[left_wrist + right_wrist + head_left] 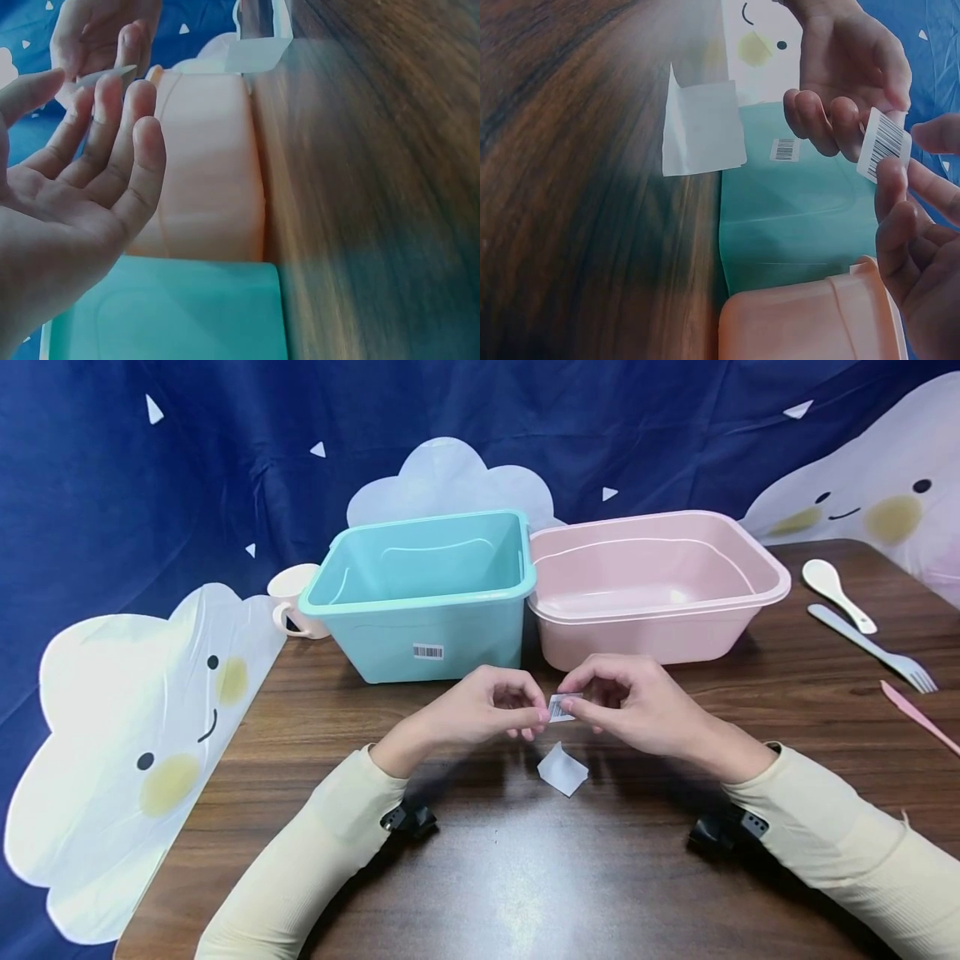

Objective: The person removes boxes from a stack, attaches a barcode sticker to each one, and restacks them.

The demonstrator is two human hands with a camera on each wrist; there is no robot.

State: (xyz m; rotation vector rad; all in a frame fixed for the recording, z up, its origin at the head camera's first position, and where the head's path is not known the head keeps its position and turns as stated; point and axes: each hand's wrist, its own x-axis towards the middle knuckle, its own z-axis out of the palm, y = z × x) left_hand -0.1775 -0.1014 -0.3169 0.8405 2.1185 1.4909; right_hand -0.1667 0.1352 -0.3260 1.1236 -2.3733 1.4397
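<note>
A small white barcode sticker is held up between both hands over the table. My left hand pinches its left edge with thumb and index fingertip. On the other side, my right hand grips it between thumb and fingers. The printed bars on the sticker show clearly in the right wrist view. Below the hands a creased piece of white paper lies on the table, one corner bent up. Another barcode sticker is on the front wall of the teal bin.
Right of the teal bin, a pink basin stands against it. A pale mug is at the back left. Along the right side of the table lie a white spoon, a pale fork and a pink utensil.
</note>
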